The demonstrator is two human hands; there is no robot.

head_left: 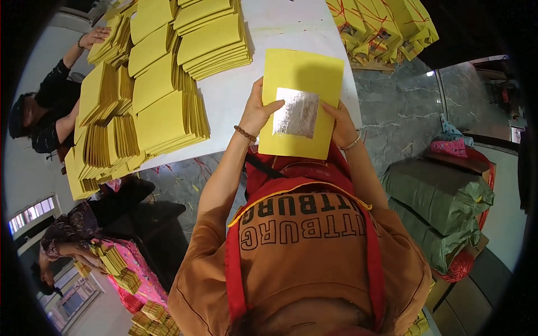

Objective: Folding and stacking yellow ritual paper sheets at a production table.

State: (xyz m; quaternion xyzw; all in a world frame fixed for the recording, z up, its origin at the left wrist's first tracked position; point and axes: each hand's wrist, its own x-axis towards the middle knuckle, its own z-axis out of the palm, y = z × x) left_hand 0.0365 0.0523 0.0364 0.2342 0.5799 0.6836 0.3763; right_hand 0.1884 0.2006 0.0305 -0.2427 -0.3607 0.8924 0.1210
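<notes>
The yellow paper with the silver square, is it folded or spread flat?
Spread flat: the yellow paper shows no fold across its front, between the left hand and right hand. Its back is hidden.

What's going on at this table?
The person's left hand and right hand hold yellow paper with a silver square by its sides, thumbs on top, beside a white table. Yellow stacks fill the table's left part. A co-worker's hand is at one stack; another co-worker reaches toward yellow bundles.

A red apron covers a brown shirt — beaded bracelet, seemingly pale bangle.
</notes>
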